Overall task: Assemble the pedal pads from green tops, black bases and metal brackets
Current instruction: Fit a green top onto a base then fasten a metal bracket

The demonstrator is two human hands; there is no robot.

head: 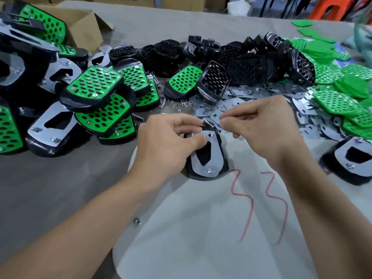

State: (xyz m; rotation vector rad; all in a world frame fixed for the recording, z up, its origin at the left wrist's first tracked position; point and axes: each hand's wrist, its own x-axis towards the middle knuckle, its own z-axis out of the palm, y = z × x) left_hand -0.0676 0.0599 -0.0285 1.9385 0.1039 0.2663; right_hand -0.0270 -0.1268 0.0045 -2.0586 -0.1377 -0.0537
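Observation:
A pedal pad (209,158) lies face down in the middle of the table, its metal bracket (216,156) on top of the black base, a screw at the near end. My left hand (171,141) grips the pad's far left edge, thumb pressed on the bracket. My right hand (261,125) hovers just above the pad's far end, thumb and forefinger pinched together on something too small to make out. Loose nuts and screws (179,104) lie just beyond the hands.
Finished green-topped pads (94,85) pile up at the left before a cardboard box (80,25). Black bases (231,55) heap at the back, loose brackets (261,93) behind the hands, green tops (338,103) at right. Another face-down pad (350,160) lies right.

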